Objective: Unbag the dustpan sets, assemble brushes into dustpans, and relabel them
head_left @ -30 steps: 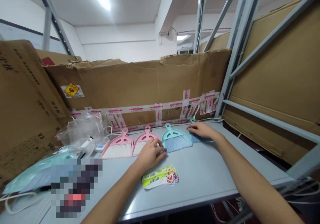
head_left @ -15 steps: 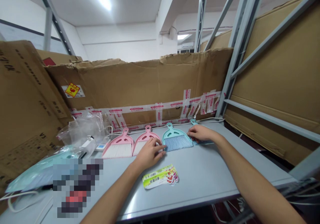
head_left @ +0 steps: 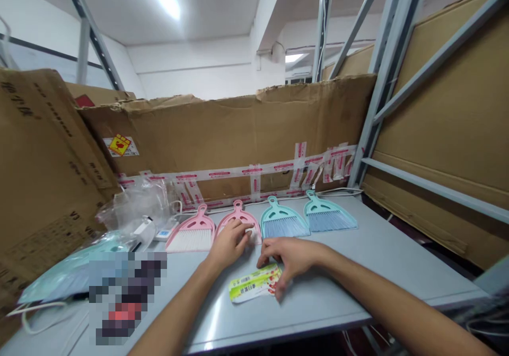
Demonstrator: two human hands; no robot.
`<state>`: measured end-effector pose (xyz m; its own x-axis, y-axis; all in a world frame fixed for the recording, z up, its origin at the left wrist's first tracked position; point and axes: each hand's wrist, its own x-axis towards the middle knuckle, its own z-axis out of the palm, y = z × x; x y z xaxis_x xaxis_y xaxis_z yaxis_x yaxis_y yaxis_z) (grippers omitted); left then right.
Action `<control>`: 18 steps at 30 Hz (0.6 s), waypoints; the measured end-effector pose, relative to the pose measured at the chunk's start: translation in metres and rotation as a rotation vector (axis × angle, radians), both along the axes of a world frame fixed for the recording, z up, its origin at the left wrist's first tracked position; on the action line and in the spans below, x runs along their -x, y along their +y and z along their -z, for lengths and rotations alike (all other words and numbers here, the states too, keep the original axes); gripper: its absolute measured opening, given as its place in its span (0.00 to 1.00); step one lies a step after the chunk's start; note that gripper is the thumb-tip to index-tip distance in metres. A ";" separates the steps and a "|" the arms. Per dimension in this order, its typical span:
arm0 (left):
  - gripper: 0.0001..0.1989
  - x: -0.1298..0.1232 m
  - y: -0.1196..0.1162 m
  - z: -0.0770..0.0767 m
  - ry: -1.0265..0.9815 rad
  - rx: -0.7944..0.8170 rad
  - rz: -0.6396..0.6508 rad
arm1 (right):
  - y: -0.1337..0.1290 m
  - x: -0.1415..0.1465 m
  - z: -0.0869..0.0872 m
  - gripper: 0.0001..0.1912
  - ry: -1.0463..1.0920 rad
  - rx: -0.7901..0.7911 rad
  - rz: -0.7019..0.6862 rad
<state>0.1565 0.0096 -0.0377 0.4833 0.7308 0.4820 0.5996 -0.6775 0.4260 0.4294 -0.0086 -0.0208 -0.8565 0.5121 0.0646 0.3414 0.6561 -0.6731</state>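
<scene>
My left hand (head_left: 231, 243) is open, fingers stretched over the front of the second pink dustpan and brush (head_left: 237, 214); I cannot tell whether it touches. My right hand (head_left: 292, 260) hovers with thumb and fingers apart around the right end of a green-and-white printed card label (head_left: 250, 287), partly covering it. Left of my hands lies another pink dustpan with a white brush (head_left: 193, 235). Beyond my right hand is a turquoise dustpan with a blue brush (head_left: 284, 224). A second turquoise dustpan and brush (head_left: 331, 219) ends the row on the right.
All of this lies on a grey shelf (head_left: 338, 281). Clear plastic bags (head_left: 139, 207) and a bagged turquoise dustpan (head_left: 71, 271) sit on the left, near white cables (head_left: 40, 308). A taped cardboard box (head_left: 222, 133) stands behind, and metal shelf posts (head_left: 374, 106) rise at right.
My right hand has left the rightmost turquoise dustpan, now fully in view, and moved left and nearer to the card label. My left hand stays about where it was.
</scene>
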 end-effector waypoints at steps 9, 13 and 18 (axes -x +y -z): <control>0.16 -0.007 -0.003 0.001 -0.068 0.049 0.010 | 0.008 0.003 0.011 0.26 0.001 0.069 0.202; 0.19 -0.008 -0.006 -0.010 -0.182 0.151 0.021 | 0.012 0.005 0.016 0.16 0.182 0.056 0.263; 0.23 -0.009 -0.011 -0.024 -0.274 0.283 0.078 | 0.013 0.010 0.008 0.26 0.446 0.118 0.334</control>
<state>0.1653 -0.0013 -0.0138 0.4236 0.8194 0.3862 0.3892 -0.5496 0.7393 0.4194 0.0039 -0.0290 -0.5500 0.7757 0.3094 0.1831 0.4734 -0.8616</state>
